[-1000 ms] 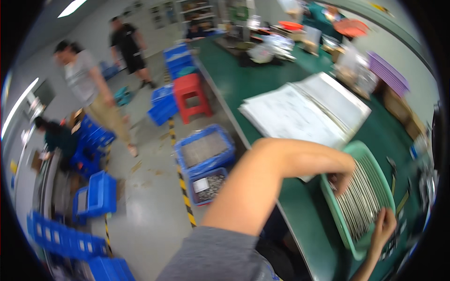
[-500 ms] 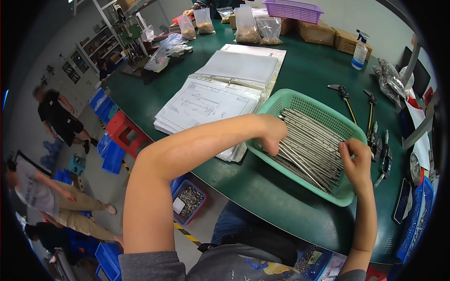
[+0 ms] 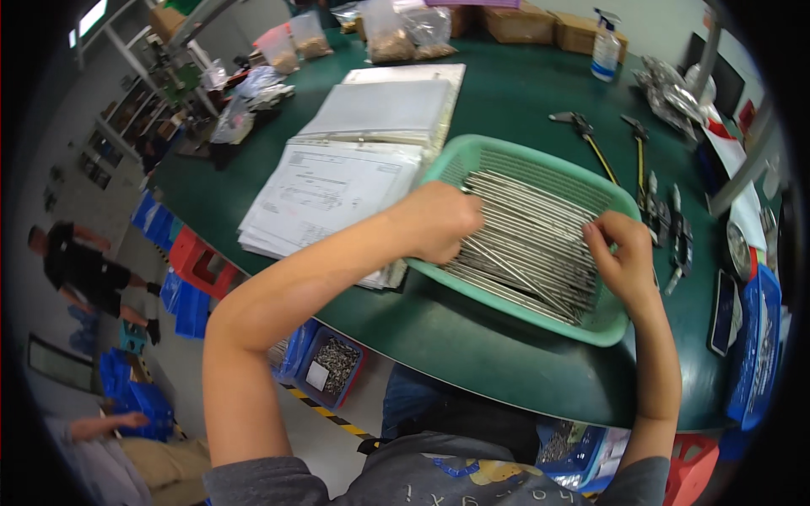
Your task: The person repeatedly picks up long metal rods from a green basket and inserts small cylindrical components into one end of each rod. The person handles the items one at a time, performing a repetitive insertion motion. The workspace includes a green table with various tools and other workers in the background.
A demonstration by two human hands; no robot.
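Note:
Many thin silvery metal rods (image 3: 525,244) lie lengthwise in a light green perforated plastic basket (image 3: 540,331), and a few cross the others at a slant. My left hand (image 3: 439,221) reaches over the basket's left side, its fingers curled closed around rod ends; the palm side is hidden. At the opposite ends, my right hand (image 3: 626,253) pinches a rod end between thumb and fingers, inside the basket's right wall. Exactly how many rods each hand grips cannot be made out.
An open ring binder of drawings (image 3: 337,181) lies left of the basket on the green table (image 3: 354,316). Calipers (image 3: 591,143), a phone (image 3: 724,312) and a blue basket (image 3: 755,354) are at the right. Behind stand a spray bottle (image 3: 605,52) and bags of small parts (image 3: 388,38).
The view has shifted, so table things sit further left and higher. My left hand has turned, its knuckles now showing over the rods. My right hand stays at the rods' right ends.

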